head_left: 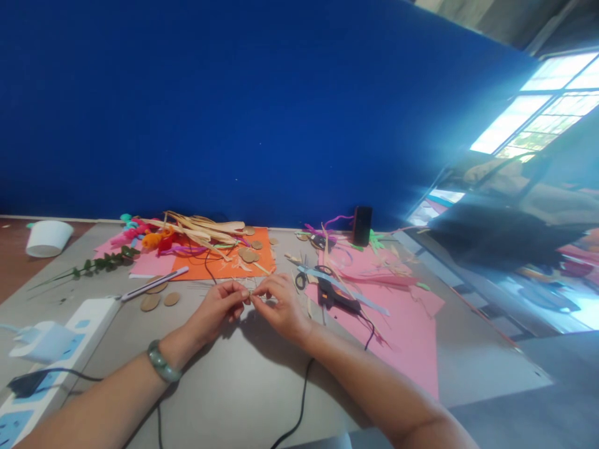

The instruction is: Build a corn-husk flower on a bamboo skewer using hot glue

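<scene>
"Blue panel (234,112) across the back, grey table (224,399) in front. What's farthest left?"

"A white cup (49,239), toward the panel. Nearer the person lies a white power strip (100,312) with plugs in it; beyond that, a leafy green sprig (96,264)."

"And next?"

"A slim pen-like tool (154,284), round brown discs (171,299) just beside it. Behind them, dry tan strips (206,226) lie across an orange sheet (187,267)."

"Then the hands?"

"The left hand (219,308) first, a green bangle (162,362) at its wrist. Thumb and forefinger are pinched on a small tan piece (249,297)."

"And the right hand (281,305)?"

"Just beside it, also narrowed to a pinch. The piece sits between both sets of fingertips, too small to identify."

"Past that?"

"Scissors (306,274), then a black glue gun (344,302) lying over pink paper (412,355). A black box (362,226) stands behind, near the panel. Farthest right, a bright window (510,121)."
</scene>
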### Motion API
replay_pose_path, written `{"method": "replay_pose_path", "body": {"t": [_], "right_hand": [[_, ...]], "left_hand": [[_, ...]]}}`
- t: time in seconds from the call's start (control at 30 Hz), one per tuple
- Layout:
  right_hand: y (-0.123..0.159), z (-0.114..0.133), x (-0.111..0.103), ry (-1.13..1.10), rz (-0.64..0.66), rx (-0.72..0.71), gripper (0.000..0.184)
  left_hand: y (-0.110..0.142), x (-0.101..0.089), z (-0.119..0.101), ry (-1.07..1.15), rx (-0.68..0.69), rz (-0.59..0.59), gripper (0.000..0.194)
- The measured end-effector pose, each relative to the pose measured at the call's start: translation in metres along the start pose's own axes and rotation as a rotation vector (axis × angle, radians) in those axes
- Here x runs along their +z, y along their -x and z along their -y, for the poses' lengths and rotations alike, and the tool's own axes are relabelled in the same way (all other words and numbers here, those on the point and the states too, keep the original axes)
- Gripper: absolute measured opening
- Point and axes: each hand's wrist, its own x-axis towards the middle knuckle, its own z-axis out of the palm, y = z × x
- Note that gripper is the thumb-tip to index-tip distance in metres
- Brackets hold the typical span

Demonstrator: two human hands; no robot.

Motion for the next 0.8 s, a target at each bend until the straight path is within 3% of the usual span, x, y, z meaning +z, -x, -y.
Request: {"method": "replay_pose_path", "body": {"t": [0.2, 0.33, 0.47, 0.63, 0.8], "right_hand": [[0.0006, 0.0007, 0.0009, -0.029, -0.037, 0.021, 0.012], [0.0012, 0.0007, -0.0007, -0.154, -0.073, 0.125, 0.012], [-0.0001, 0.0014, -0.0049, -0.302, -0.021, 0.245, 0.026], [-0.0018, 0.0005, -0.0038, -0.398, 0.075, 0.279, 0.043], [-0.0023, -0.0056, 0.0015, -0.687, 0.078, 0.337, 0.033]], "left_hand": [[0.0, 0.0011, -0.0008, 0.024, 0.002, -0.03, 0.023], [-0.0011, -0.0006, 0.0004, 0.031, -0.008, -0.058, 0.024], [-0.0028, -0.0025, 0.0025, 0.036, -0.025, -0.057, 0.022], [-0.0031, -0.003, 0.0034, 0.039, -0.015, -0.062, 0.023], [-0.0035, -0.0027, 0.0022, 0.051, 0.001, -0.08, 0.023]]}}
